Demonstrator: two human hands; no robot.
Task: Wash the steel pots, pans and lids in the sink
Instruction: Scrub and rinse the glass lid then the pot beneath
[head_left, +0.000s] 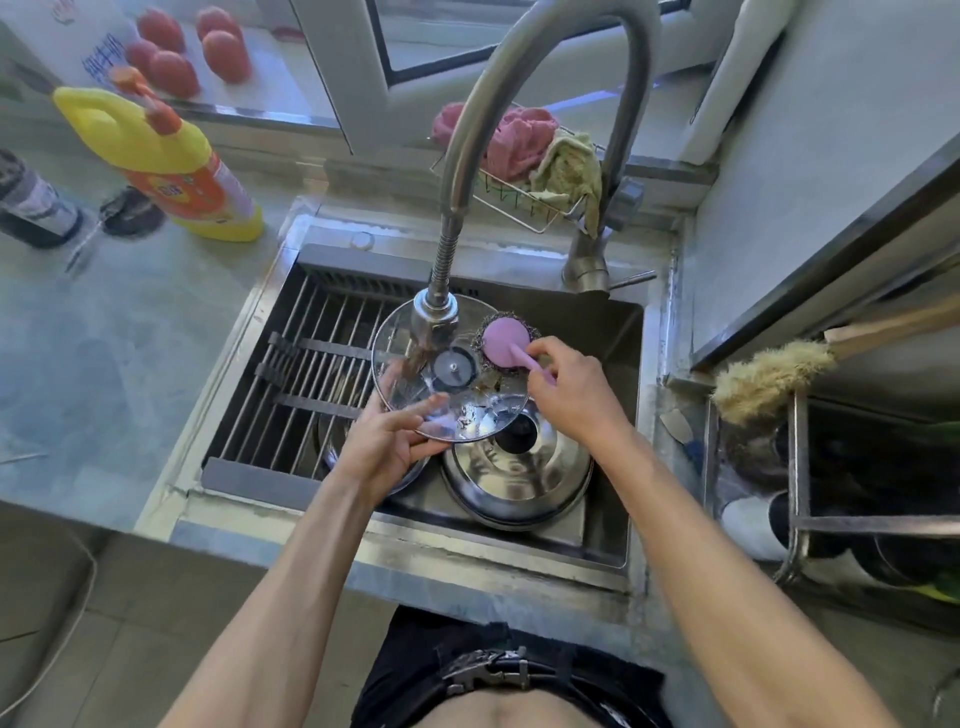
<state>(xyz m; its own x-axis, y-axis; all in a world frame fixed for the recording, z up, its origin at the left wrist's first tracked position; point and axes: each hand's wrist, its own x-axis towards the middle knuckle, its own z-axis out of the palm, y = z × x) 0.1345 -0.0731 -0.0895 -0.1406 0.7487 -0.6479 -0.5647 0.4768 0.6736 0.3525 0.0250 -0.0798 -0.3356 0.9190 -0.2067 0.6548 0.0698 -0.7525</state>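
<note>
lid (410, 358) scrub | left hand (387, 441) grips rim, right hand (569, 387) holds scrubber (505, 340) | I'd tilt lid under tap (435, 317), work outward tbh

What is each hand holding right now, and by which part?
The left hand holds the glass lid by its near rim, under the tap. The right hand grips the pink handle of the scrubber, whose head rests on the lid.

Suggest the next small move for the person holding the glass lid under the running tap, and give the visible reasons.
Probably sweep the pink-handled scrubber across the glass lid towards its centre knob. The right hand holds its steel-wool head at the lid's far right edge, the left hand grips the near rim, and water from the tap is falling on the lid.
</note>
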